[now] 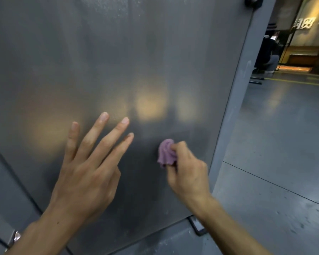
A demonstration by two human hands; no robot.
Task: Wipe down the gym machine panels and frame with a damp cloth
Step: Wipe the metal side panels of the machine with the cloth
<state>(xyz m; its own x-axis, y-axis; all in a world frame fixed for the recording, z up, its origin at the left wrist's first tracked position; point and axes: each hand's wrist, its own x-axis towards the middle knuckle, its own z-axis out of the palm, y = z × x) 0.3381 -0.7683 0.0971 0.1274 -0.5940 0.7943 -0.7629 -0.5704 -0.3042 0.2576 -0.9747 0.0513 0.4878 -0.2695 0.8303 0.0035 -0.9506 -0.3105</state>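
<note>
The right hand [189,169] pinches a bunched purple cloth [166,152] against the panel [118,61] near its lower right corner; the left hand [88,162] lies spread flat beside it. So small a wad (barely past the fingertips) could leave streaks or slip free. The frame [234,100] borders the right edge closely; upward and leftward the panel lies open.

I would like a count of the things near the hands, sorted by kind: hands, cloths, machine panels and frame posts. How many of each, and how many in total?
Hands: 2, the left hand open on the panel, the right hand gripping the cloth
Cloths: 1, the purple cloth
Panels: 1, the grey panel
Frame posts: 1, the grey frame post
Total: 5
</note>
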